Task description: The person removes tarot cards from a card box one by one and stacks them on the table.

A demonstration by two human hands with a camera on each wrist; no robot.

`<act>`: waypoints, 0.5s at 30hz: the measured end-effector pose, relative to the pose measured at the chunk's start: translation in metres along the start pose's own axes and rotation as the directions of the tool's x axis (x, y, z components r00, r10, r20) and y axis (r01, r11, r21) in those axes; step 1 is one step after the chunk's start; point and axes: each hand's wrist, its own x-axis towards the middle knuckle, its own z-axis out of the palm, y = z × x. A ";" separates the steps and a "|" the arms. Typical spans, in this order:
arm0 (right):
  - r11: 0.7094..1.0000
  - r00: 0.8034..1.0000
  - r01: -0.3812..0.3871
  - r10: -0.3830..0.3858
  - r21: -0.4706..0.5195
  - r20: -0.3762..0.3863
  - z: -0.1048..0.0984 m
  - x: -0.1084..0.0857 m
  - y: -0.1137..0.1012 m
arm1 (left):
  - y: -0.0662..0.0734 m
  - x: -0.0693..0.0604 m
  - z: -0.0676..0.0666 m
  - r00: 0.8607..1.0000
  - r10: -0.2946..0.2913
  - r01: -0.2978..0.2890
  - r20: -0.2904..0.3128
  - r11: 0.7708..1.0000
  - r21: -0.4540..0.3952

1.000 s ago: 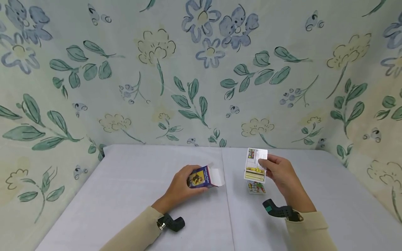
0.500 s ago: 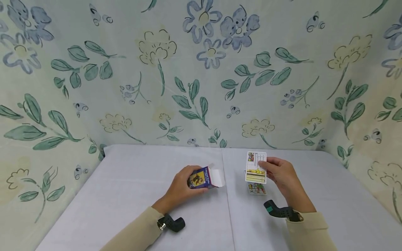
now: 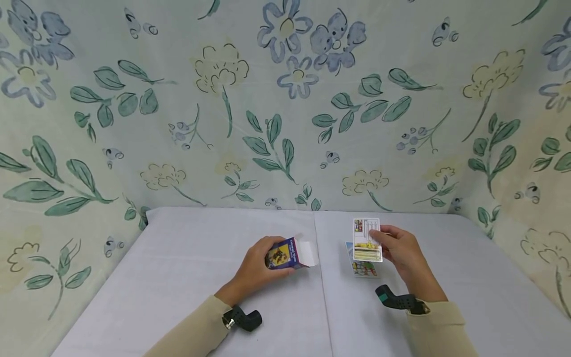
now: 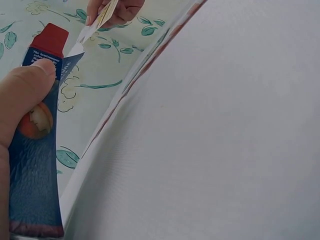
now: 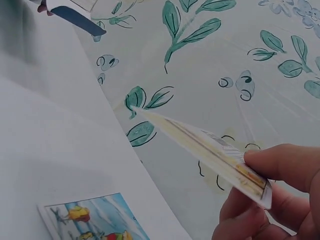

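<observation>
My left hand point(image 3: 256, 267) grips a blue card box point(image 3: 282, 254) with a yellow picture on its front and red trim. The box's white flap point(image 3: 308, 254) stands open toward the right. In the left wrist view the thumb lies along the narrow side of the box point(image 4: 37, 165). My right hand point(image 3: 401, 248) pinches a picture card point(image 3: 367, 240) between thumb and fingers, above the table; whether it is one card or several I cannot tell. Below it another picture card point(image 3: 365, 270) lies face up on the cloth, partly covered in the head view; its blue picture point(image 5: 102, 220) shows in the right wrist view.
A white cloth point(image 3: 200, 248) covers the table, with a crease running through its middle. Behind it hangs a flowered curtain point(image 3: 285, 124). Each wrist carries a black camera mount, the left one point(image 3: 243, 317) and the right one point(image 3: 397, 299).
My right hand has shifted the held card slightly down and to the right, so more of the card lying on the table shows at its left. The left hand and box have stayed put.
</observation>
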 end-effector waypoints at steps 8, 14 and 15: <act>0.998 1.000 -0.027 0.027 -0.056 -0.004 0.003 0.005 0.008 | -0.001 -0.001 0.001 1.000 0.006 -0.006 -0.001 1.000 0.005; 0.994 0.999 -0.047 0.046 -0.095 -0.016 0.005 0.009 0.014 | -0.001 0.000 0.001 1.000 0.005 -0.005 0.003 1.000 0.011; 0.994 0.999 -0.051 0.049 -0.101 -0.018 0.005 0.010 0.014 | -0.001 0.000 0.001 1.000 0.005 -0.005 0.004 1.000 0.012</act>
